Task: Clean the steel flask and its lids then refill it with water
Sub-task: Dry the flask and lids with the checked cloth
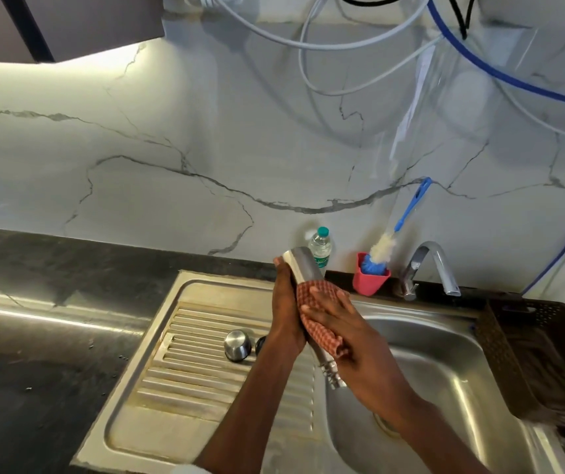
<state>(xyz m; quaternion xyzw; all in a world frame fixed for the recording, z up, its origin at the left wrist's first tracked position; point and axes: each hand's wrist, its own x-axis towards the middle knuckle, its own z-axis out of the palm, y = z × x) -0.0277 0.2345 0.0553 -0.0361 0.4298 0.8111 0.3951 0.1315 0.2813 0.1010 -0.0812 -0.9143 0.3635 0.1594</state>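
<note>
**Flask wiped over the sink: slip is the main hazard**

Table [51, 323]: dark stone, faintly mottled, hard. Anything dropped on it would dent or bounce.

Sink [445, 388]: stamped steel, smooth bowl on the right, ribbed drainboard on the left with pale rusty staining in the grooves. Glossy, probably wet, though glare makes that hard to confirm.

Steel flask [303, 268]: brushed cylinder, held tilted in the air over the seam between drainboard and bowl, base up and away, threaded neck down toward the person. Smooth walls offer little purchase; if damp, it could slide through the cloth and drop neck first into the bowl, knocking the threads.

Checked cloth [318, 323]: red-and-white woven, soft, bunched around the lower body of the flask. Loose folds could bunch and loosen the hold.

Left hand [286, 313]: fingers curled round the flask's far side, gripping it. Right hand [346, 340]: laid over the cloth with fingers fairly straight, pressing it against the metal.

Steel lid [238, 344]: domed cup, polished, sitting mouth down on the ribs. A smaller dark lid [260, 344] lies just beside it, half hidden by the left forearm. An elbow swing could sweep both along the ribs toward the table.

Bottle brush [382, 251]: blue handle, whitish bristles, standing in a pink holder [370, 280] near the tap [435, 265].
</note>
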